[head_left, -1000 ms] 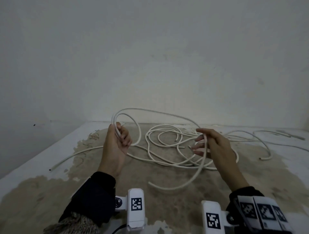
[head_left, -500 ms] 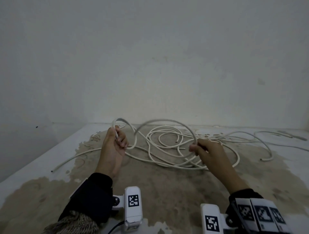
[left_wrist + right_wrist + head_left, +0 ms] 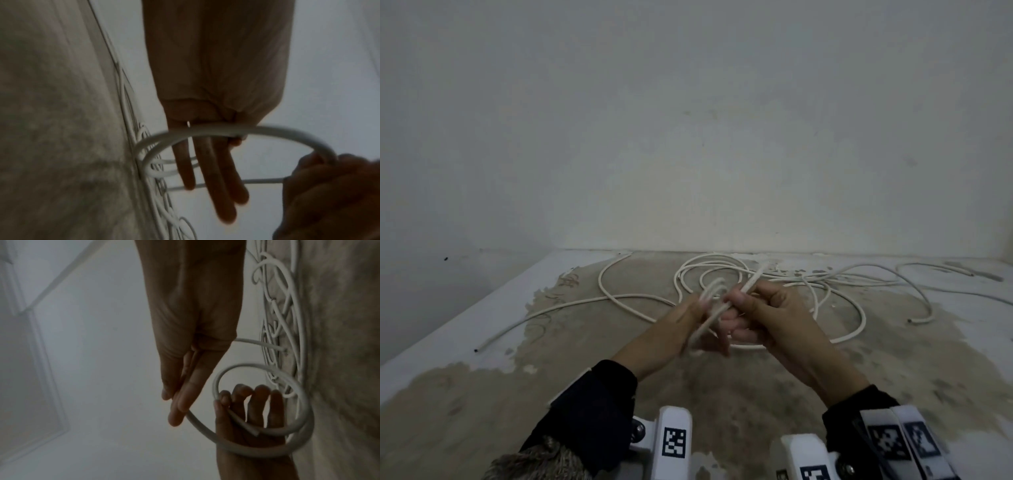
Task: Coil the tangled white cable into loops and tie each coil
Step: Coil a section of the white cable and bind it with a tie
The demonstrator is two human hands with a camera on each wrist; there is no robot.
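The white cable looks light but springy: its strands keep round curves by themselves, so a coil will likely try to open unless it is pinned where the strands cross. The jacket looks smooth, so a loose pinch may let it slide. The left hand has a small coil of about two loops lying across its palm; in the left wrist view the thumb presses the strand against the base of the straight fingers. The right hand, just beside it and touching, pinches a strand between thumb and fingers. The best hold, I judge, is at the crossing point in the left palm, with the right hand feeding from close by. Beyond both hands the rest lies tangled on the stained surface, one loose end far out past the left hand
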